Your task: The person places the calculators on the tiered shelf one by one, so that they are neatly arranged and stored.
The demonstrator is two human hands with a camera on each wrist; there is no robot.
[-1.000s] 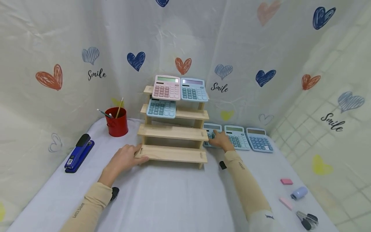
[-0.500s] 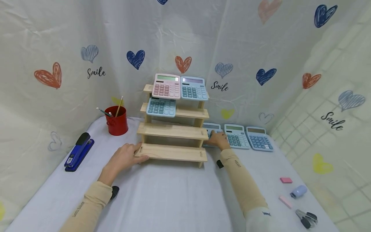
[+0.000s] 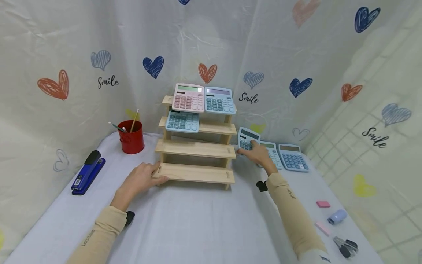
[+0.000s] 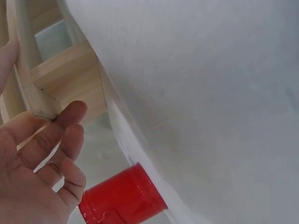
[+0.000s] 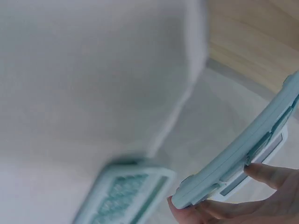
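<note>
My left hand (image 3: 138, 179) grips the left end of the lowest plank of a stepped wooden display shelf (image 3: 194, 172). In the left wrist view its fingers curl below the plank end, and the thumb shows at the left edge. To the shelf's right, my right hand (image 3: 258, 153) holds a light blue calculator (image 3: 244, 142), tilted up off the table. The right wrist view shows this calculator (image 5: 233, 151) edge-on, pinched near one end. A pink calculator (image 3: 188, 98) and a blue one (image 3: 219, 101) rest on the top step, with another blue calculator (image 3: 182, 122) on the step below.
Two more blue calculators, one partly hidden (image 3: 273, 153) and one at the right (image 3: 293, 157), lie beside the right hand. A red pencil bucket (image 3: 133, 139) and a blue stapler (image 3: 88, 172) stand left. Erasers (image 3: 323, 204) and several small items lie at right.
The right hand has lifted the nearest blue calculator off the table, tilting it and bringing it slightly right, overlapping its neighbour. The left hand stays on the shelf.
</note>
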